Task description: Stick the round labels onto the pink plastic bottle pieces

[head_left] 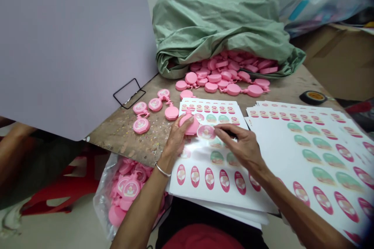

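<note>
My left hand (178, 136) is closed around a pink round plastic case (190, 125), its flat side facing up. Between the thumb and fingers of my right hand (238, 142) is pinched the edge of an oval sticker (206, 132) with a pink rim, right beside the case. Something dark shows under the right fingers; what it is I cannot make out. Below both hands lies a sticker sheet (191, 190) with green and pink printed labels. Left of it, several pink cases (141, 125) rest on the table, most bearing a round sticker.
A green cloth sack (219, 11) spills plain pink cases (214, 78) across the back. More sticker sheets (277, 151) lie at right, near a black tape roll (313, 97). A clear bag (102, 202) of stickered cases hangs below the table edge. A grey panel (73, 46) and black wire stand (128, 92) flank the left.
</note>
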Motion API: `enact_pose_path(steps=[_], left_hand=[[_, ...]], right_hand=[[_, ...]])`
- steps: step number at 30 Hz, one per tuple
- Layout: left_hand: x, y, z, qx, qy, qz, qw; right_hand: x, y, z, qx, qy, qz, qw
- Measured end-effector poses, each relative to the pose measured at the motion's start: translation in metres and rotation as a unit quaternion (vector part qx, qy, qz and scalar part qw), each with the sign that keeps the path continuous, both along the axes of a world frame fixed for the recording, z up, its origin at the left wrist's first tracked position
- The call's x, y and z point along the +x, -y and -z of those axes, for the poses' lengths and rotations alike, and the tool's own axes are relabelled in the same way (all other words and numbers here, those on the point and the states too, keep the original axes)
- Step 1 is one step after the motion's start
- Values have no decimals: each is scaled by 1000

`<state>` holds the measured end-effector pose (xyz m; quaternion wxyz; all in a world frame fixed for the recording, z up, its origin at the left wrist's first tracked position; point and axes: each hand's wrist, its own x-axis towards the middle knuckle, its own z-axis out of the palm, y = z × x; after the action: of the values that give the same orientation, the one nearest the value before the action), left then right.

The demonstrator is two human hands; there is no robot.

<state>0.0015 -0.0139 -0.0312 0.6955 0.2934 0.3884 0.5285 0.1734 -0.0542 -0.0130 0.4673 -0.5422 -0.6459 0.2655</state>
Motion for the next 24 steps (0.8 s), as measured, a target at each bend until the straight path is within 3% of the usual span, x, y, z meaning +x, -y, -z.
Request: enact_pose_path(steps=[3, 7, 24], left_hand=[[2, 10, -16, -8, -6, 17, 1000], [7, 24, -30, -78, 18, 43, 996], [11, 38, -31, -92, 34, 52, 994]], right_hand=[[3, -2, -21, -11, -22, -6, 1000], [-3, 0, -30, 9, -19, -19, 1000], [-10, 8, -31, 18, 11, -46, 999]])
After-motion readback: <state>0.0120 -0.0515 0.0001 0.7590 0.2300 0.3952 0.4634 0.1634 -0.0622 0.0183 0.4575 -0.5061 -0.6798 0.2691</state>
